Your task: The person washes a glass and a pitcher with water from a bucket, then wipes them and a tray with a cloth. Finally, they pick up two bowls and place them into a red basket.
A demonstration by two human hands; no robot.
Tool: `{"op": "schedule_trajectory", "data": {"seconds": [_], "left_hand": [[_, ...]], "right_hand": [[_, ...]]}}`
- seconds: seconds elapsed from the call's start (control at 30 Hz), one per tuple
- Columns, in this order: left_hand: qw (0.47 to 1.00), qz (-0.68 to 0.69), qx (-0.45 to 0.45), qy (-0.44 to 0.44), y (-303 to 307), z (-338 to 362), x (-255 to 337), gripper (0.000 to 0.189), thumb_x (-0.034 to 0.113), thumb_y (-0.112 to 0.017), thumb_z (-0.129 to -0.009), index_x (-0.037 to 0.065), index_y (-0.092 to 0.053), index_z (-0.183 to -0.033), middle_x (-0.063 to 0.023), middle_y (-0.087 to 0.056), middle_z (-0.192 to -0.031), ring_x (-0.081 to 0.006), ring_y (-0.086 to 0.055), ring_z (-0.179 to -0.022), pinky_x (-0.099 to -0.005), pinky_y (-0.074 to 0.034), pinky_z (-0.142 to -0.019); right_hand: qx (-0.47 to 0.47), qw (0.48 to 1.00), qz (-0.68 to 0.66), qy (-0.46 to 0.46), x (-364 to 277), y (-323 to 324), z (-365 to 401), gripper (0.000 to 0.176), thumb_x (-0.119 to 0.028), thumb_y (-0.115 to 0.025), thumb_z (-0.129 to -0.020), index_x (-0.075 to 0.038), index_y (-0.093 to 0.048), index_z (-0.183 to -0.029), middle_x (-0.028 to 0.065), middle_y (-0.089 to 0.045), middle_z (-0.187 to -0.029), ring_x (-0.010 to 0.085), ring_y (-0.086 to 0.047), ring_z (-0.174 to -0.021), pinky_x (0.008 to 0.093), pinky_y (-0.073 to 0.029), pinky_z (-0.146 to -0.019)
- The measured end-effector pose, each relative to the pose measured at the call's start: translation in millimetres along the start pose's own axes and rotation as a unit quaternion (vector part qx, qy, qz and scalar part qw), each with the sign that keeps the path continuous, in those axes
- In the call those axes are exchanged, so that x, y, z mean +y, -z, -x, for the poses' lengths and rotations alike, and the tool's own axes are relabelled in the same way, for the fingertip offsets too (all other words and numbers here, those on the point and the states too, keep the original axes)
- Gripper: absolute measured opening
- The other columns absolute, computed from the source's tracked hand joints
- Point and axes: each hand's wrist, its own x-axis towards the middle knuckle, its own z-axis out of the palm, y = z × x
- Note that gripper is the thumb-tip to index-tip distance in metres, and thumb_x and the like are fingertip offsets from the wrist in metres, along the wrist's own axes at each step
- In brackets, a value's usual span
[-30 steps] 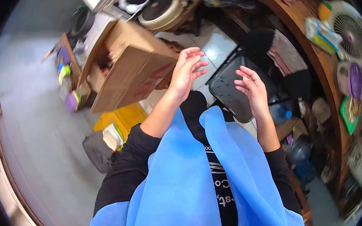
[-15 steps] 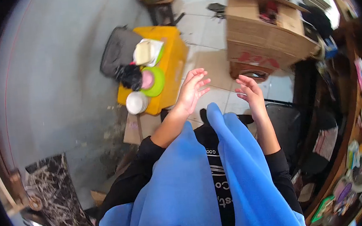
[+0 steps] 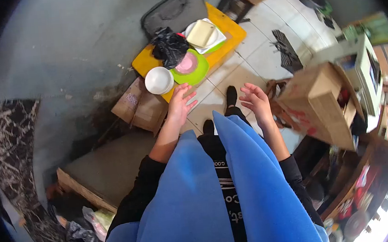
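My left hand [image 3: 181, 104] is raised in front of me with its fingers apart, holding nothing. Just beyond it is a yellow table [image 3: 232, 28]. On that table are stacked white bowls [image 3: 158, 80], a green plate [image 3: 201, 69] with a pink dish [image 3: 186, 64] on it, and a black plastic bag [image 3: 169, 47]. A cream container [image 3: 201, 33] sits on white plates farther back. My right hand [image 3: 256, 101] hovers over the tiled floor, fingers spread and nothing in them. Both hands are apart from every object.
A large cardboard box [image 3: 312, 103] stands to the right, beside a white appliance [image 3: 368, 78]. A dark laptop bag [image 3: 173, 12] leans on the wall behind the table. Flattened cardboard [image 3: 139, 105] rests at left under the table's edge. Wooden shelving [image 3: 381, 150] lines the right.
My view has turned right and moved toward the yellow table, which now appears nearer the centre. Both hands stay raised and empty. The cardboard box has shifted lower and to the right in view.
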Motion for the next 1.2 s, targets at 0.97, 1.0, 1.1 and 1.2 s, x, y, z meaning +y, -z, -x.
{"op": "schedule_trajectory", "data": {"seconds": [0.97, 1.0, 1.1, 1.2], "left_hand": [[0.803, -0.318, 0.488, 0.127, 237.4, -220.8, -75.4, 0.051, 0.016, -0.062, -0.07, 0.001, -0.033, -0.109, -0.0239, -0.055, -0.093, -0.035, -0.054, -0.09, -0.0389, -0.046, -0.074], [0.802, -0.321, 0.487, 0.127, 243.9, -223.5, -80.4, 0.051, 0.016, -0.062, -0.07, 0.001, -0.033, -0.109, -0.0239, -0.055, -0.093, -0.035, -0.054, -0.09, -0.0389, -0.046, -0.074], [0.82, -0.291, 0.488, 0.074, 248.8, -221.8, -84.5, 0.043, 0.005, -0.052, -0.072, 0.002, -0.034, -0.111, -0.0221, -0.053, -0.1, -0.035, -0.055, -0.091, -0.0418, -0.05, -0.068], [0.91, -0.07, 0.405, 0.065, 216.6, -197.5, -39.1, 0.047, -0.007, -0.042, -0.071, 0.006, -0.034, -0.115, -0.0209, -0.048, -0.107, -0.0355, -0.054, -0.091, -0.0446, -0.053, -0.061]], "right_hand": [[-0.184, 0.893, 0.406, 0.058, 309.0, -165.1, -316.2, 0.038, -0.009, -0.054, -0.07, -0.006, -0.045, -0.106, 0.0074, -0.057, -0.082, 0.0181, -0.056, -0.073, 0.0289, -0.047, -0.048], [-0.164, 0.897, 0.41, 0.029, 292.4, -173.8, -311.9, 0.039, -0.01, -0.055, -0.069, -0.006, -0.044, -0.107, 0.0078, -0.057, -0.084, 0.0185, -0.056, -0.07, 0.0293, -0.047, -0.048], [-0.134, 0.923, 0.356, -0.063, 254.3, -199.9, -295.9, 0.04, -0.01, -0.054, -0.07, -0.006, -0.044, -0.108, 0.0094, -0.057, -0.083, 0.019, -0.055, -0.057, 0.029, -0.047, -0.046], [-0.113, 0.944, 0.307, -0.034, 281.6, -204.2, -312.2, 0.039, -0.01, -0.055, -0.07, -0.004, -0.045, -0.107, 0.0098, -0.058, -0.074, 0.0185, -0.055, -0.055, 0.0282, -0.047, -0.045]]}}
